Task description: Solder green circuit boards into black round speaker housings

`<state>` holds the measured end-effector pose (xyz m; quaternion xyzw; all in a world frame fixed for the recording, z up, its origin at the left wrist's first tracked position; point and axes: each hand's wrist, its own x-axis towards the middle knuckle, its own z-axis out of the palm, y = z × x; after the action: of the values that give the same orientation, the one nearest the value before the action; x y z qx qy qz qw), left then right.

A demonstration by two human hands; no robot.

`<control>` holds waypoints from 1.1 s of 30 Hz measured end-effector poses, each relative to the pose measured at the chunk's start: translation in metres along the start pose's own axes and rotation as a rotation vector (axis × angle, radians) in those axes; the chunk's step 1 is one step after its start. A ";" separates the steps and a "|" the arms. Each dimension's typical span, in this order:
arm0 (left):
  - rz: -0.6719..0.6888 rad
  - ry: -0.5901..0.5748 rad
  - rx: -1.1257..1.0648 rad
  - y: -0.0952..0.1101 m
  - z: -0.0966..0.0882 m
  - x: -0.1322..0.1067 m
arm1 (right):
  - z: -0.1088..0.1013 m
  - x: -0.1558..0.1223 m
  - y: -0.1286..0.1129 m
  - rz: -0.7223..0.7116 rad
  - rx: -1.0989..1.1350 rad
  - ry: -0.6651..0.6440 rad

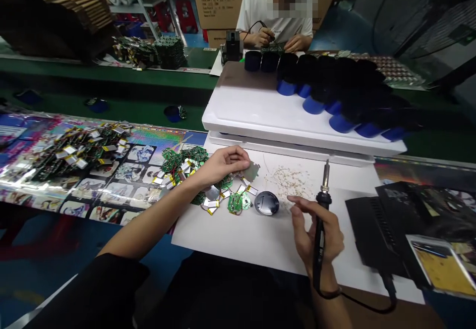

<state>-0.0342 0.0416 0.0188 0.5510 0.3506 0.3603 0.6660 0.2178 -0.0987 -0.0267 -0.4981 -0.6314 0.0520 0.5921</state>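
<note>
My left hand [226, 164] pinches a thin greyish-green plate with notched edges [253, 172] between thumb and fingertips, raised over the white work surface [238, 242]. Below it lie green circuit boards [235, 203] wired to small silver battery packs [212, 205] with yellow ends. A shiny dark round part [267, 203] sits between my hands. My right hand [330, 235] holds a soldering iron [319, 249] upright, its metal tip pointing up and away from the boards. The handle rests against the hand, while thumb and forefinger stretch to the left.
Wire scraps [292, 178] litter the surface. Behind, a white foam tray [245, 101] carries many blue-black cups [342, 123]. A black box [375, 230] with a cord stands right. More wired boards [80, 148] are piled left. Across the bench a person [275, 27] works with both hands.
</note>
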 end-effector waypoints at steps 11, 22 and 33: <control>-0.321 -0.197 -0.594 -0.019 0.034 -0.011 | 0.053 0.038 -0.024 -0.226 0.122 -0.141; -0.332 -0.181 -0.608 -0.020 0.027 -0.009 | 0.053 0.035 -0.019 -0.200 0.002 -0.153; -0.268 -0.163 -0.423 -0.015 0.035 -0.014 | 0.047 0.036 -0.011 -0.235 0.018 -0.174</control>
<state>-0.0099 0.0108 0.0103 0.3752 0.2826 0.2885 0.8343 0.1807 -0.0549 -0.0086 -0.4090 -0.7340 0.0308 0.5414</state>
